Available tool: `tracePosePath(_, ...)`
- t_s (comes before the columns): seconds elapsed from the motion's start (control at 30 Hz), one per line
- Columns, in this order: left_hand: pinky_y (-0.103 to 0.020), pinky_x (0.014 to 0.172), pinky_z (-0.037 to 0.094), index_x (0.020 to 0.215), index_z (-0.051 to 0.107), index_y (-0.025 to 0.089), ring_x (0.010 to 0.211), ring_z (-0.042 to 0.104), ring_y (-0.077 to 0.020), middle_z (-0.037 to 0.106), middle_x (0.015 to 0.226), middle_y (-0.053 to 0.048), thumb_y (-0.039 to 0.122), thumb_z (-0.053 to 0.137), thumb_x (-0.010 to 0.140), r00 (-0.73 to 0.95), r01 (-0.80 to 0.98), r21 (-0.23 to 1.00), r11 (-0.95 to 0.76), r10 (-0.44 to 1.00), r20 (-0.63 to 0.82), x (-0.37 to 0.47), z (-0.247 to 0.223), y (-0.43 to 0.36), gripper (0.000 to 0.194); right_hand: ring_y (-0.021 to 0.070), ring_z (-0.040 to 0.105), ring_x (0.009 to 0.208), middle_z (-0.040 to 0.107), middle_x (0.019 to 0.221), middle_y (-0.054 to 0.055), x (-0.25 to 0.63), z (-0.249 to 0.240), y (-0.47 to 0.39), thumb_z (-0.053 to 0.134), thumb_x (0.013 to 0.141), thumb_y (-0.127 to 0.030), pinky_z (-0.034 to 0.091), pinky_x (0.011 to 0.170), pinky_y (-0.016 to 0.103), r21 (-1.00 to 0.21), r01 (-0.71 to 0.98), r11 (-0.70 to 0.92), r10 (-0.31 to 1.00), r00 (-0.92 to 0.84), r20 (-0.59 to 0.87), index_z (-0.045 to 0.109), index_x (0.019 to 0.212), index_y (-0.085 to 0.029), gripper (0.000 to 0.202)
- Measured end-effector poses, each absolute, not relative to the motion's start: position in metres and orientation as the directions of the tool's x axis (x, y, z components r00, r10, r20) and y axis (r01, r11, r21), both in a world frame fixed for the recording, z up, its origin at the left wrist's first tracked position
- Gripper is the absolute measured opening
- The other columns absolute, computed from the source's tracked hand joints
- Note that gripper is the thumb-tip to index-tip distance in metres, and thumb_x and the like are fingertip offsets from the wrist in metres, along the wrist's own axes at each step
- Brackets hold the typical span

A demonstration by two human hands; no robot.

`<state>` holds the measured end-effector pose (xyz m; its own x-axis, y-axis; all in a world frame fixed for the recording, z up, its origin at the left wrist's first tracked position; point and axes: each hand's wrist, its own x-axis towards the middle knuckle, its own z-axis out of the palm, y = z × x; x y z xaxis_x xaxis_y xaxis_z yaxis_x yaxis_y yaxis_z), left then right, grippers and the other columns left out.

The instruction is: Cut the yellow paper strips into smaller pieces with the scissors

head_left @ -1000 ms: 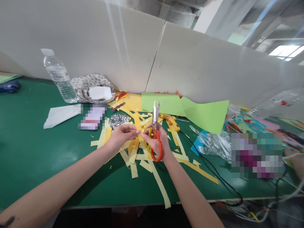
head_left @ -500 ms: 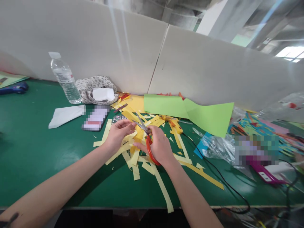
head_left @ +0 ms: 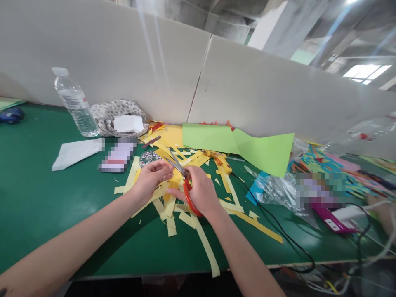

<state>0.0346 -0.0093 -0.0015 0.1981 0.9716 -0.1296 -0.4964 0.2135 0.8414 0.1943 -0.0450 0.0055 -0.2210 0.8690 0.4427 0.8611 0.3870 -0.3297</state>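
Note:
My right hand [head_left: 202, 189] grips scissors [head_left: 188, 190] with red handles. Their metal blades stand apart and point up and to the left, over a heap of paper strips. Close by on the left, my left hand [head_left: 154, 178] is pinched at the fingertips beside the blades; what it holds is too small to make out. Below and around both hands lie yellow paper strips [head_left: 171, 206], some pale and some deeper yellow. Just beyond my left hand is a round, glittery patterned piece [head_left: 149, 158], partly covered.
A yellow glue gun [head_left: 223, 163] lies right of the strips, its black cord running to the front edge. Behind is green paper [head_left: 213, 138]. Phone [head_left: 119, 154], tissue [head_left: 76, 153], water bottle [head_left: 76, 107] and spotted cloth bag [head_left: 123, 106] stand left. Plastic wrap [head_left: 278, 192] lies right.
The whole view has swung slightly to the right, so things appear further left. More of the round glittery piece shows beyond my left hand. Both hands keep nearly the same pose around the scissors.

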Motion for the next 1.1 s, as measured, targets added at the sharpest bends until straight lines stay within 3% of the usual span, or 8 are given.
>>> tracePosePath(0.6,-0.014,0.062,0.052,0.070,0.064,0.015,0.057,0.059,-0.0041,0.063,0.068,0.003,0.021,0.078,0.060,0.309,-0.501,0.809,0.306,0.937,-0.163,0.0300,-0.0051,-0.0039,0.019,0.0173,0.051,0.071,0.055,0.074,0.003,0.1959,0.0039,-0.0423,0.054,0.071,-0.060,0.035,0.056,0.025,-0.294,0.869,0.399,0.852,-0.232,0.469,0.048,0.085,-0.020,0.043)
tracePosePath(1.1,-0.016,0.063,0.051,0.070,0.066,0.016,0.059,0.059,-0.0044,0.063,0.070,0.003,0.021,0.078,0.061,0.324,-0.483,0.825,0.292,0.936,-0.141,0.0289,-0.0024,-0.0045,0.016,0.0144,0.049,0.063,0.054,0.069,0.001,0.1965,0.0032,-0.0423,0.058,0.070,-0.057,0.035,0.058,0.025,-0.293,0.850,0.438,0.827,-0.253,0.502,0.049,0.083,-0.019,0.041)
